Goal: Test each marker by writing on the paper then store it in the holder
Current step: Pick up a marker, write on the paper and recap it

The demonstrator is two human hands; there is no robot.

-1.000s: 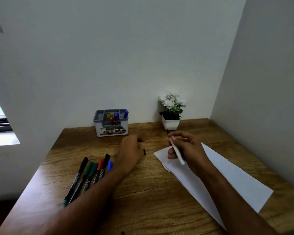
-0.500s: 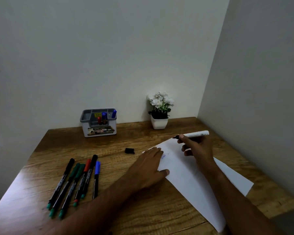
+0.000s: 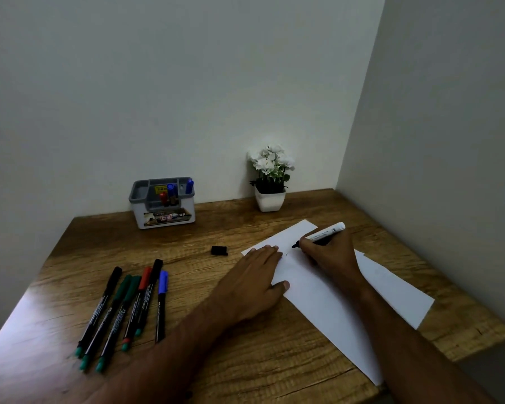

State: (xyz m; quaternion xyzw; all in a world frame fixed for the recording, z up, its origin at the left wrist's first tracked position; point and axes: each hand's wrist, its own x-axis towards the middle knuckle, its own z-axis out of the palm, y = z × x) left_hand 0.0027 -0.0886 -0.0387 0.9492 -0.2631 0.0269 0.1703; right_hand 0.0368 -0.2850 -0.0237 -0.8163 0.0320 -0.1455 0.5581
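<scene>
Gripping white CE-marked marker (image 3: 322,235) in right hand (image 3: 328,253), left hand (image 3: 252,282) flat on paper (image 3: 327,298).

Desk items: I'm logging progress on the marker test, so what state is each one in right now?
White marker: uncapped, gripped by right hand, tip at the paper.
Black cap: off, lying on the desk.
Paper: flat, pinned by left hand.
Six markers: capped, lying loose.
Holder: upright, some markers inside.

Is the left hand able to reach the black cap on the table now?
Probably yes: the left hand lies flat on the paper, and the black cap sits nearby with only bare table between.
</scene>
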